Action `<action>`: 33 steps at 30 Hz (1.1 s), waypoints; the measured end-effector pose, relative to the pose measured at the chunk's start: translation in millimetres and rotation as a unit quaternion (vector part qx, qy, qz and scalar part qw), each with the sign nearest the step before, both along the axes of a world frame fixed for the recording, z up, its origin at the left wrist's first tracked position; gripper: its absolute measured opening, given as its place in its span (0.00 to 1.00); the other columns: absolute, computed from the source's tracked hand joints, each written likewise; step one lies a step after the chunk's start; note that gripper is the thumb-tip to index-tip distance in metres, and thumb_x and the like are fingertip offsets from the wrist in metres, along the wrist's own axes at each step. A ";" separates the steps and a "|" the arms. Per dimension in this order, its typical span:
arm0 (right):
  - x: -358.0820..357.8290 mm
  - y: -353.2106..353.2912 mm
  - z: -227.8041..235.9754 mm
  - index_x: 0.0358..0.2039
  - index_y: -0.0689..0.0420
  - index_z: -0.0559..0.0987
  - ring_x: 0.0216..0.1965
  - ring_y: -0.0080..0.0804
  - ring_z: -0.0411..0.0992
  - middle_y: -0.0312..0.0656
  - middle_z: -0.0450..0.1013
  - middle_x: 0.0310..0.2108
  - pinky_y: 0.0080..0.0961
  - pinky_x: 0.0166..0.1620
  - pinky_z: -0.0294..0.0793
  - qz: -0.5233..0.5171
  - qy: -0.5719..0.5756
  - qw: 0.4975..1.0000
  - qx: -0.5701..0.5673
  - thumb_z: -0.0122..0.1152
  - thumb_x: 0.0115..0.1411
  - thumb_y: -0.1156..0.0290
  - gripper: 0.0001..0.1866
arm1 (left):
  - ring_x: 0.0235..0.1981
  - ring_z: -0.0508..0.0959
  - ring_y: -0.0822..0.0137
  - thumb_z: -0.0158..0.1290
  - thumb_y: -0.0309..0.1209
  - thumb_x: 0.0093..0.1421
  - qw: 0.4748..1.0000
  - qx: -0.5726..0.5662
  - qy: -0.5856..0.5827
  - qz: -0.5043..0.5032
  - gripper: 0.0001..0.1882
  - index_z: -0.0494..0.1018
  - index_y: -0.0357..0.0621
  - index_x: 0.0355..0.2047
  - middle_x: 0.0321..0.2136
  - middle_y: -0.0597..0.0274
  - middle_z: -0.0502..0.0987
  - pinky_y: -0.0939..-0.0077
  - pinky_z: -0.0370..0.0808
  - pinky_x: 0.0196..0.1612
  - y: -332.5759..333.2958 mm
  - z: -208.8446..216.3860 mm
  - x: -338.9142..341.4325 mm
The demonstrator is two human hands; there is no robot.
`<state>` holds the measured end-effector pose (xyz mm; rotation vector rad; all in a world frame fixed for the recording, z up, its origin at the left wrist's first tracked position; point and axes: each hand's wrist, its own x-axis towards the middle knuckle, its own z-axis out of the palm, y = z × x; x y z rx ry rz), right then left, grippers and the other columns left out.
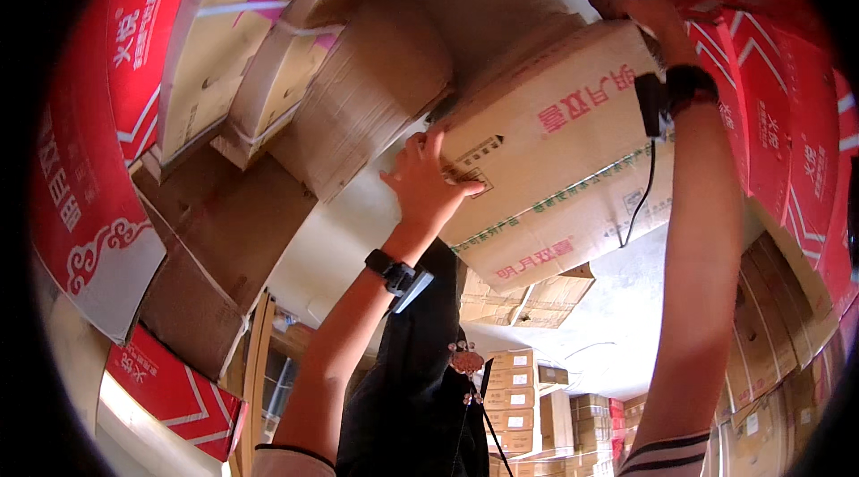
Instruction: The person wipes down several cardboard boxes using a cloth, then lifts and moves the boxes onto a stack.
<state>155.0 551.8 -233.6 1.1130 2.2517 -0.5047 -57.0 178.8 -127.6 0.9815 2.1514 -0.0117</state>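
I am looking up at a stack of cartons. A brown cardboard box (573,146) with red and green print sits high above me. My left hand (422,180) presses flat against the box's near left corner, fingers spread. My right hand (637,4) reaches up to the box's far upper edge and hooks over it. Both wrists wear black bands; a thin black cable (646,191) hangs from the right one.
Plain brown cartons (358,83) crowd the left and top. Red and white printed cartons (85,146) line the left rim and the right side (787,146). More stacked boxes (519,396) stand in the distance. A dark garment (420,370) hangs between my arms.
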 end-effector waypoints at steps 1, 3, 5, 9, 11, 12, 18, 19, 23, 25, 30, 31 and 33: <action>-59.7 -20.7 22.8 0.45 0.54 0.72 0.43 0.48 0.69 0.52 0.71 0.42 0.36 0.46 0.68 -0.049 0.007 0.999 -0.020 0.53 0.49 0.51 0.26 | 0.51 0.62 0.54 0.66 0.48 0.27 0.999 -0.011 0.030 0.007 0.49 0.58 0.55 0.52 0.47 0.59 0.61 0.38 0.58 0.44 -11.9 5.4 -9.9; -94.5 -39.0 48.0 0.45 0.51 0.73 0.43 0.49 0.70 0.51 0.72 0.40 0.37 0.46 0.68 -0.096 -0.050 0.994 0.026 0.55 0.48 0.53 0.25 | 0.52 0.60 0.55 0.67 0.46 0.28 0.999 0.028 0.040 0.012 0.50 0.57 0.56 0.54 0.48 0.57 0.61 0.37 0.55 0.47 -17.4 3.5 -8.2; -118.8 -55.5 51.5 0.43 0.48 0.75 0.43 0.48 0.70 0.48 0.73 0.38 0.39 0.46 0.68 -0.065 -0.118 0.984 0.118 0.56 0.47 0.54 0.22 | 0.53 0.60 0.54 0.67 0.46 0.30 0.997 0.049 0.061 0.020 0.49 0.56 0.55 0.54 0.49 0.55 0.60 0.37 0.53 0.49 -26.3 6.5 -7.8; -147.5 -95.7 46.9 0.36 0.47 0.79 0.41 0.41 0.72 0.41 0.75 0.35 0.44 0.42 0.67 0.200 -0.187 0.951 0.143 0.55 0.48 0.58 0.15 | 0.53 0.58 0.51 0.65 0.42 0.36 0.979 0.158 0.083 0.098 0.45 0.55 0.44 0.53 0.49 0.50 0.59 0.48 0.53 0.53 -60.9 13.5 7.7; -155.7 -120.6 34.0 0.34 0.48 0.80 0.40 0.37 0.73 0.39 0.75 0.33 0.45 0.40 0.67 0.327 -0.201 0.908 0.166 0.55 0.48 0.61 0.13 | 0.52 0.58 0.49 0.65 0.40 0.39 0.958 0.228 0.049 0.165 0.43 0.55 0.38 0.52 0.49 0.48 0.58 0.54 0.54 0.55 -86.4 13.1 14.6; -156.3 -135.8 23.1 0.32 0.52 0.79 0.36 0.42 0.72 0.41 0.74 0.29 0.46 0.36 0.66 0.367 -0.176 0.891 0.203 0.56 0.47 0.64 0.12 | 0.52 0.58 0.49 0.63 0.35 0.43 0.956 0.209 0.027 0.202 0.39 0.55 0.34 0.51 0.49 0.46 0.58 0.60 0.55 0.55 -98.6 18.5 15.2; -211.1 -292.7 48.3 0.32 0.56 0.80 0.35 0.57 0.69 0.53 0.74 0.32 0.66 0.38 0.59 0.454 -0.189 0.829 0.265 0.49 0.52 0.70 0.12 | 0.48 0.62 0.49 0.55 0.24 0.45 0.947 0.176 0.034 0.268 0.30 0.57 0.34 0.49 0.46 0.46 0.61 0.62 0.59 0.53 -166.1 13.4 -24.2; -222.6 -312.0 50.2 0.31 0.57 0.80 0.34 0.57 0.69 0.54 0.73 0.30 0.66 0.37 0.59 0.439 -0.147 0.852 0.243 0.49 0.51 0.70 0.12 | 0.48 0.62 0.50 0.54 0.23 0.45 0.951 0.166 0.038 0.259 0.30 0.57 0.34 0.49 0.46 0.46 0.61 0.62 0.59 0.53 -173.7 10.6 -34.8; -252.9 -379.7 53.7 0.28 0.58 0.80 0.34 0.51 0.70 0.51 0.73 0.29 0.58 0.33 0.64 0.470 -0.076 0.854 0.208 0.55 0.44 0.70 0.10 | 0.53 0.60 0.52 0.50 0.18 0.43 0.962 0.155 -0.062 0.218 0.35 0.54 0.40 0.54 0.49 0.50 0.60 0.64 0.60 0.54 -183.9 -11.1 -78.4; -244.7 -410.5 -15.8 0.31 0.55 0.80 0.36 0.48 0.70 0.46 0.73 0.31 0.58 0.35 0.64 0.424 -0.246 0.855 0.172 0.56 0.45 0.68 0.12 | 0.56 0.58 0.54 0.48 0.16 0.41 0.957 0.177 -0.150 0.175 0.39 0.52 0.44 0.57 0.52 0.52 0.58 0.64 0.60 0.56 -166.5 -42.6 -85.9; -281.0 -450.5 28.2 0.35 0.56 0.73 0.36 0.39 0.65 0.40 0.66 0.28 0.45 0.42 0.60 0.520 -0.219 0.826 0.018 0.52 0.51 0.70 0.10 | 0.60 0.54 0.59 0.53 0.16 0.40 0.909 0.161 -0.284 0.260 0.45 0.48 0.48 0.60 0.58 0.55 0.53 0.66 0.60 0.57 -195.0 -77.9 -103.3; -278.8 -455.0 29.5 0.36 0.56 0.73 0.37 0.39 0.65 0.40 0.66 0.30 0.45 0.42 0.60 0.528 -0.216 0.821 0.027 0.52 0.51 0.69 0.11 | 0.60 0.54 0.60 0.55 0.16 0.40 0.903 0.164 -0.299 0.261 0.46 0.47 0.49 0.60 0.59 0.55 0.52 0.66 0.60 0.57 -191.4 -82.9 -102.5; -284.0 -465.1 31.4 0.38 0.55 0.73 0.39 0.39 0.64 0.39 0.67 0.33 0.46 0.43 0.60 0.537 -0.210 0.815 0.050 0.53 0.51 0.68 0.12 | 0.58 0.58 0.61 0.53 0.21 0.47 0.862 0.167 -0.363 0.312 0.40 0.48 0.50 0.60 0.57 0.57 0.56 0.67 0.61 0.56 -186.7 -100.0 -106.6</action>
